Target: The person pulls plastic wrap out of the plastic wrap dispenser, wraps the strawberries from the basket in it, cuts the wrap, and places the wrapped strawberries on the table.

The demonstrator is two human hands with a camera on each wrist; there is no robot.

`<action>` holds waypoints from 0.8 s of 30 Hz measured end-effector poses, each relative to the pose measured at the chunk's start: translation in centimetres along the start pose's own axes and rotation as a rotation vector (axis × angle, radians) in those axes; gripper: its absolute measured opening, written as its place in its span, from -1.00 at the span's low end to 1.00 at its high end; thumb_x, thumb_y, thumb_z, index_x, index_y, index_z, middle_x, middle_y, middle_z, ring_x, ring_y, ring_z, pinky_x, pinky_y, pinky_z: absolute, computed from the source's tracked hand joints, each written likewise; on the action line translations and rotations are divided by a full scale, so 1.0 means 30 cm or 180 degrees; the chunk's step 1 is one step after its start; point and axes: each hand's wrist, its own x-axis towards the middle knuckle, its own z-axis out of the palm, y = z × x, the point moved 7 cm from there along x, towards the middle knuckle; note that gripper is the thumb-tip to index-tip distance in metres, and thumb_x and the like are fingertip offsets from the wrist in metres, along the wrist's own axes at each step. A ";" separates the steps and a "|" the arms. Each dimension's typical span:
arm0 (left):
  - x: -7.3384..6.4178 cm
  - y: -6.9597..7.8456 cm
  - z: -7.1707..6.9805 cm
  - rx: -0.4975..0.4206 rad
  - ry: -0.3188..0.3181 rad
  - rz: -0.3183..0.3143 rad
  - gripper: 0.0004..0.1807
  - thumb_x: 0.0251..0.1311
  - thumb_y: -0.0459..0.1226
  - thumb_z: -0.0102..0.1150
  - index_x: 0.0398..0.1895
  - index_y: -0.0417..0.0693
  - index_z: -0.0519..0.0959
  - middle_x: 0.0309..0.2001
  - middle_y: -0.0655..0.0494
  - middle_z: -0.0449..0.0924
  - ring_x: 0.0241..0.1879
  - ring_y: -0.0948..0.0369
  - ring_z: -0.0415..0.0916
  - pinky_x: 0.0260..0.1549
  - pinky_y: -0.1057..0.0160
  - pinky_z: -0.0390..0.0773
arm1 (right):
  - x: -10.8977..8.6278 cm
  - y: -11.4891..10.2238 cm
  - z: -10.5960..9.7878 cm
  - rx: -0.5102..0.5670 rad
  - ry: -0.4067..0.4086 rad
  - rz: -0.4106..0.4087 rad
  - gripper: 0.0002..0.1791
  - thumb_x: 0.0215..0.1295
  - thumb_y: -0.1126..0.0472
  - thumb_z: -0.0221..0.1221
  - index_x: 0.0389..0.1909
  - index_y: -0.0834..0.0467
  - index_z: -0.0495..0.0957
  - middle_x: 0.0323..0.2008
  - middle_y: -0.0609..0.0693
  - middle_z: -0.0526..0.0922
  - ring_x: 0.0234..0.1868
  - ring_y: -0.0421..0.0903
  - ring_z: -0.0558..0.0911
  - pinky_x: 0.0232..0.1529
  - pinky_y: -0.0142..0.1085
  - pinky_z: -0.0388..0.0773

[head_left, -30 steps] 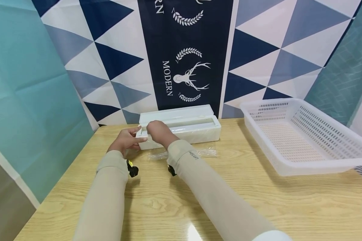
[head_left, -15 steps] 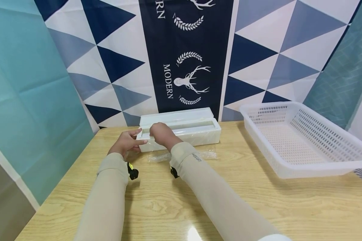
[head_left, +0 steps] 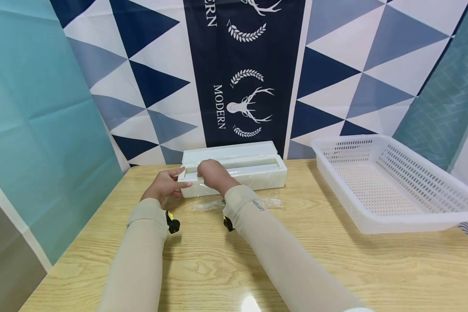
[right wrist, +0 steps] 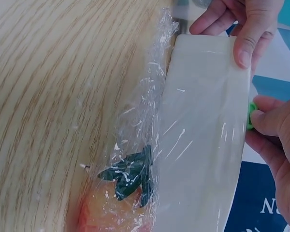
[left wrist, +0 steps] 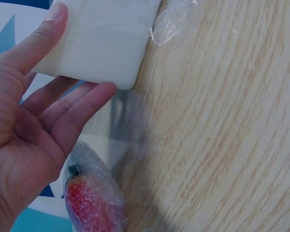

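A long white cling film box (head_left: 257,178) lies near the back of the table, its lid (head_left: 230,151) raised behind it. My left hand (head_left: 164,186) grips its left end, thumb on one face and fingers on another. At the box's top edge my right hand (head_left: 214,175) pinches a small green slider (right wrist: 252,115), mostly hidden by the fingers. Clear film (head_left: 206,203) lies crumpled along the front. Under film in the right wrist view shows a red-yellow fruit-like thing (right wrist: 113,208) with dark green leaves. The left wrist view has a red film-wrapped thing (left wrist: 96,203) below my hand.
A large white perforated plastic basket (head_left: 394,216) stands on the right of the wooden table (head_left: 203,264). Patterned cloth (head_left: 249,52) hangs close behind the box. A teal cloth (head_left: 43,108) closes off the left side.
My right hand has shifted slightly to the right along the box. The left hand keeps its hold on the left end. The head view has tilted a little.
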 end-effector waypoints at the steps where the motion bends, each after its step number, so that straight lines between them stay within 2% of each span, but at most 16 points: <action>1: 0.002 -0.001 -0.001 0.0008 0.0006 0.0000 -0.07 -0.01 -0.21 0.50 0.46 0.23 0.24 0.18 -0.20 0.47 -0.14 0.02 0.64 -0.27 0.12 0.67 | 0.000 0.003 0.000 0.0006 0.0007 0.0008 -0.65 0.10 0.56 0.22 -0.15 0.17 0.72 -0.12 -0.01 0.72 -0.03 -0.07 0.64 0.09 -0.30 0.50; 9: 0.003 0.002 -0.006 0.0027 -0.0002 0.0008 -0.06 -0.03 -0.19 0.51 0.46 0.22 0.23 0.16 -0.21 0.47 -0.12 0.02 0.62 -0.26 0.11 0.67 | -0.016 0.030 -0.014 0.0031 -0.0005 -0.0027 -0.67 0.10 0.57 0.20 -0.18 0.19 0.73 -0.14 0.01 0.72 -0.04 -0.04 0.65 0.08 -0.28 0.51; 17: -0.010 0.030 -0.022 0.0105 0.0025 0.0053 -0.04 0.00 -0.18 0.48 0.48 0.20 0.18 0.21 -0.24 0.41 -0.17 0.06 0.63 -0.22 0.10 0.66 | -0.072 0.115 -0.060 -0.0043 0.0223 -0.0012 -0.69 0.12 0.57 0.19 -0.23 0.18 0.74 -0.19 0.00 0.73 -0.07 -0.05 0.67 0.05 -0.28 0.53; 24: -0.016 0.007 0.009 -0.0077 -0.0023 -0.0049 -0.02 -0.03 -0.20 0.51 0.48 0.19 0.19 0.27 -0.23 0.39 -0.25 0.13 0.65 -0.23 0.10 0.66 | -0.116 0.159 -0.047 0.0080 0.0197 0.0021 -0.68 0.11 0.58 0.19 -0.23 0.19 0.75 -0.20 0.00 0.74 -0.08 -0.05 0.67 0.04 -0.29 0.54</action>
